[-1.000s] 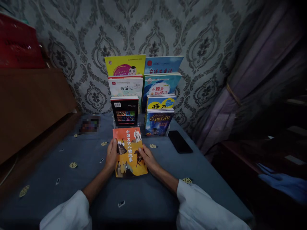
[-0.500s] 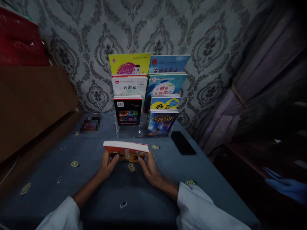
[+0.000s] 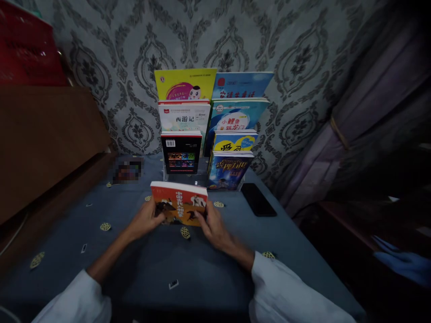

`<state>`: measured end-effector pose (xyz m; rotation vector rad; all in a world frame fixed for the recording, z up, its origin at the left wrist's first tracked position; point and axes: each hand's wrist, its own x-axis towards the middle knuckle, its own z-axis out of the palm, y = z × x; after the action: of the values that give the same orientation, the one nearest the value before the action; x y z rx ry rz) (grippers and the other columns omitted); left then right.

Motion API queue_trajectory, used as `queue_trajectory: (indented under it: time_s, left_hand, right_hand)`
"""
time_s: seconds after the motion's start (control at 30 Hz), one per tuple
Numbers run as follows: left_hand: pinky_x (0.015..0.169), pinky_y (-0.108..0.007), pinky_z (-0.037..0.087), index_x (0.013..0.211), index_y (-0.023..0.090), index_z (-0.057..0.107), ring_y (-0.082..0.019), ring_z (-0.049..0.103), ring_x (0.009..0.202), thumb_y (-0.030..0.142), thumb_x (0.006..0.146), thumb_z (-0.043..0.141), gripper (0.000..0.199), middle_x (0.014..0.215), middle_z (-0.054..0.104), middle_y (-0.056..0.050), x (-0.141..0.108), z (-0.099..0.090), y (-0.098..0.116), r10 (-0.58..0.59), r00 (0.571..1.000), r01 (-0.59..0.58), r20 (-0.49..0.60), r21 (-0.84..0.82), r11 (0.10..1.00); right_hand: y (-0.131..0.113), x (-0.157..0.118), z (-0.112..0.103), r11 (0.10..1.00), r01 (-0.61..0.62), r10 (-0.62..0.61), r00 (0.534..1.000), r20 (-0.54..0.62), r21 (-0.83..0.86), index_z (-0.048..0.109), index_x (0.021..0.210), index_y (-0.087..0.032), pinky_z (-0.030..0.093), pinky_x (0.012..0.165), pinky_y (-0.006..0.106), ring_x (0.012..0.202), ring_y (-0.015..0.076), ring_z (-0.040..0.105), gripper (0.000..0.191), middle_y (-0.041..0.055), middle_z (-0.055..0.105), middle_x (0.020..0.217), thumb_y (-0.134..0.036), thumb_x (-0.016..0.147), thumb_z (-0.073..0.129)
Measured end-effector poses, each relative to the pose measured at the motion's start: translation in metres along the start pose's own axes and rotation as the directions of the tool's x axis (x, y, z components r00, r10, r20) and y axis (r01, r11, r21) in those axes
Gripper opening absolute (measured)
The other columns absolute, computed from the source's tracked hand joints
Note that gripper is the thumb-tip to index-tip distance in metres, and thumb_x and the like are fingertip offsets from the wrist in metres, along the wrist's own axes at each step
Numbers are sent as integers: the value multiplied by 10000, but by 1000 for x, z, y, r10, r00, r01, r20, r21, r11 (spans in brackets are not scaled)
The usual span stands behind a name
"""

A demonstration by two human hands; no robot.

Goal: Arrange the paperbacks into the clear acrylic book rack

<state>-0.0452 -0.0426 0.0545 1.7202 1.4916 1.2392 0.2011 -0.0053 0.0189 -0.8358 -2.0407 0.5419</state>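
An orange book [image 3: 183, 204] is held up between both hands, its illustrated cover facing me. My left hand [image 3: 147, 220] grips its left edge, thumb on the cover, and my right hand [image 3: 213, 226] grips the right edge the same way. Behind it stands a clear rack [image 3: 201, 167] with books in two columns. The left column has a black book [image 3: 181, 154] in front, a white book [image 3: 185, 115] and a yellow-green book [image 3: 185, 80]. On the right are a dark blue book [image 3: 229, 172], a yellow and blue book [image 3: 232, 141], a teal book [image 3: 235, 114] and a blue book [image 3: 240, 83].
A black phone [image 3: 258, 199] lies right of the rack on the blue tablecloth [image 3: 134, 287]. A blurred-out item [image 3: 127, 170] lies left of the rack. At the left stands a brown box [image 3: 47, 143] with a red bag [image 3: 30, 49] above. A curtain [image 3: 319, 152] hangs at the right.
The orange book has tilted more upright and moved slightly towards the rack, so more of its cover shows. Both hands still hold it. The view has shifted a little.
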Motion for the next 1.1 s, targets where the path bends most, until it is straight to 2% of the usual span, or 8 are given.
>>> queue_trajectory:
  time_s: [0.07, 0.17, 0.23, 0.3, 0.4, 0.47, 0.67, 1.1]
  left_hand:
    - [674, -285, 498, 1070, 218, 633, -204, 623, 741, 332, 702, 709, 392, 904, 705, -33, 17, -3, 6, 30, 1000, -30, -1, 26, 999]
    - [770, -307, 514, 1228, 198, 549, -215, 640, 855, 303, 748, 649, 501, 1043, 694, -46, 49, -11, 18, 182, 982, -175, -40, 137, 975]
    - [856, -331, 512, 1282, 186, 503, -226, 638, 947, 293, 810, 602, 494, 1107, 675, -63, 70, -18, 27, 307, 946, -278, -101, 229, 933]
    - [901, -358, 505, 1271, 175, 499, -238, 637, 984, 287, 835, 589, 459, 1112, 660, -77, 86, -25, 34, 398, 901, -327, -174, 330, 886]
    - [917, -385, 504, 1256, 156, 503, -251, 639, 999, 271, 843, 586, 437, 1113, 649, -92, 101, -30, 38, 471, 860, -359, -198, 421, 833]
    - [902, -379, 512, 1276, 152, 496, -253, 635, 1013, 251, 836, 585, 460, 1130, 646, -94, 105, -30, 37, 476, 858, -363, -191, 430, 827]
    - [830, -356, 527, 1337, 169, 480, -247, 634, 973, 187, 796, 583, 551, 1140, 660, -90, 112, -18, 22, 415, 895, -326, -162, 397, 858]
    - [912, -370, 505, 1306, 192, 495, -253, 626, 1062, 109, 766, 556, 550, 1179, 655, -88, 119, -5, 0, 364, 925, -316, -113, 303, 899]
  right_hand:
    - [-1, 22, -9, 999, -25, 25, 1000, 2, -27, 462, 1255, -230, 568, 822, 421, 956, 281, 679, 290, 108, 692, 1050, -363, 1006, 394]
    - [-7, 64, -26, 997, 49, -51, 998, -41, -53, 475, 1212, -239, 563, 761, 387, 891, 268, 687, 268, 88, 700, 1013, -396, 1002, 423]
    - [-12, 90, -36, 987, 145, -151, 982, -109, -61, 471, 1243, -235, 560, 814, 407, 957, 267, 674, 292, 95, 688, 1083, -404, 1009, 427]
    - [-18, 109, -43, 973, 217, -229, 953, -201, -78, 468, 1273, -232, 553, 865, 426, 1013, 265, 656, 314, 102, 671, 1137, -411, 1021, 413]
    - [-21, 123, -47, 964, 254, -267, 923, -276, -80, 455, 1304, -224, 537, 923, 454, 1078, 271, 635, 340, 114, 652, 1183, -416, 1029, 404]
    - [-19, 125, -47, 966, 250, -258, 930, -263, -64, 446, 1321, -221, 540, 928, 463, 1083, 272, 636, 362, 116, 653, 1182, -430, 1029, 402]
    - [2, 128, -42, 976, 215, -218, 950, -226, -39, 460, 1309, -220, 562, 889, 458, 1034, 258, 656, 341, 107, 674, 1171, -398, 1020, 426]
    - [32, 131, -23, 991, 129, -133, 974, -181, -32, 488, 1208, -204, 550, 805, 407, 907, 246, 647, 261, 96, 681, 1059, -347, 996, 437]
